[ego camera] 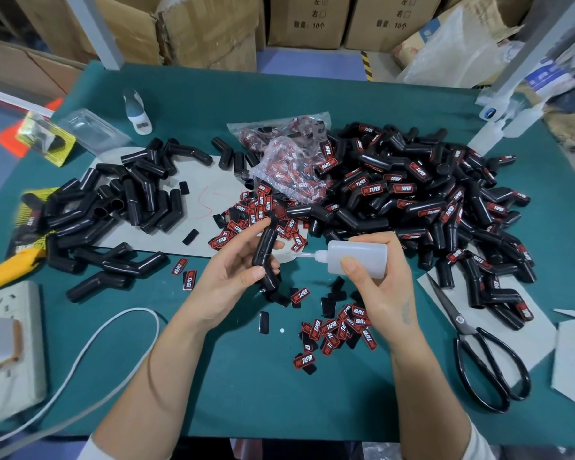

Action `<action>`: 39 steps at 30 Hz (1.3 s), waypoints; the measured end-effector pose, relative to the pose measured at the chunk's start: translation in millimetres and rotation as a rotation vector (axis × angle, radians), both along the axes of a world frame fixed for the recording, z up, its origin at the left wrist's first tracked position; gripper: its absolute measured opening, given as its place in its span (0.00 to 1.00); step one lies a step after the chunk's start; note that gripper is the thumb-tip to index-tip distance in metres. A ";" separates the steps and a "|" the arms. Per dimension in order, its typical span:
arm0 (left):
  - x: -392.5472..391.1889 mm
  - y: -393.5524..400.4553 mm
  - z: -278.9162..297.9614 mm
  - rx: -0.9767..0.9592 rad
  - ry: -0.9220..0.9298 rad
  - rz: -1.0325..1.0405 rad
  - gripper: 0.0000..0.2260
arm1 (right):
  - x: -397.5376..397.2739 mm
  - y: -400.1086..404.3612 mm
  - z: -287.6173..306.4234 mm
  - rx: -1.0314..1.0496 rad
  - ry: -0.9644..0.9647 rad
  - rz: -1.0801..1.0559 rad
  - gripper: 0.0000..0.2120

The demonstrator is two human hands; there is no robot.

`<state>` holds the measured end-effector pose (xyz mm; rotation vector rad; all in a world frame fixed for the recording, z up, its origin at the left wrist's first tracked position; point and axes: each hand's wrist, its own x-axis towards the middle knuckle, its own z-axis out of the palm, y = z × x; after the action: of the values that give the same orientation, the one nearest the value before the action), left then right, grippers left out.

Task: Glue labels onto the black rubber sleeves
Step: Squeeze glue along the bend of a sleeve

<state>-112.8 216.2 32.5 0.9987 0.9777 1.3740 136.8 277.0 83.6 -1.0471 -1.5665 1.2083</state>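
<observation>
My left hand grips a bent black rubber sleeve upright above the green table. My right hand holds a white glue bottle on its side, with the nozzle tip pointing left, just short of the sleeve. Red-and-black labels lie loose in a cluster below my right hand, and another cluster of labels lies behind the sleeve. Plain sleeves form a pile at the left. Labelled sleeves form a large heap at the right.
Black scissors lie at the right on grey card. A yellow utility knife, a power strip and a white cable sit at the left. A clear bag of labels lies centre back. Cardboard boxes stand behind the table.
</observation>
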 end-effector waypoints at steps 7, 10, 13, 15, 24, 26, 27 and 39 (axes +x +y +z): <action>-1.1 -0.2 -1.9 0.001 -0.008 -0.013 0.32 | 1.3 -0.1 0.5 0.001 0.009 -0.004 0.12; -2.1 -0.2 -2.6 0.001 -0.014 -0.021 0.32 | 0.7 -0.6 0.6 -0.002 -0.003 0.006 0.12; -3.1 -0.1 -4.9 0.000 -0.021 -0.033 0.31 | 1.5 -1.0 1.9 0.000 0.002 0.006 0.12; -3.9 0.3 -6.7 -0.003 -0.013 -0.039 0.29 | 1.5 -0.9 3.0 0.003 0.006 0.001 0.12; -3.9 -0.5 -7.2 -0.012 -0.020 -0.044 0.29 | 1.0 -1.6 5.7 0.015 0.013 0.003 0.11; -3.7 -0.8 -6.6 -0.006 -0.028 -0.049 0.29 | 0.9 -1.6 5.3 0.024 -0.004 0.008 0.11; -3.6 -0.8 -6.4 -0.004 -0.032 -0.050 0.29 | 0.9 -1.6 5.1 0.025 -0.009 0.011 0.11; -2.6 -2.5 -2.3 -0.011 0.012 -0.037 0.29 | 1.7 -0.6 3.6 0.021 -0.010 0.008 0.12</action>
<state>-115.4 213.7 30.2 1.0135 0.9705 1.3321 138.4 276.4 87.2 -1.0353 -1.5889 1.1914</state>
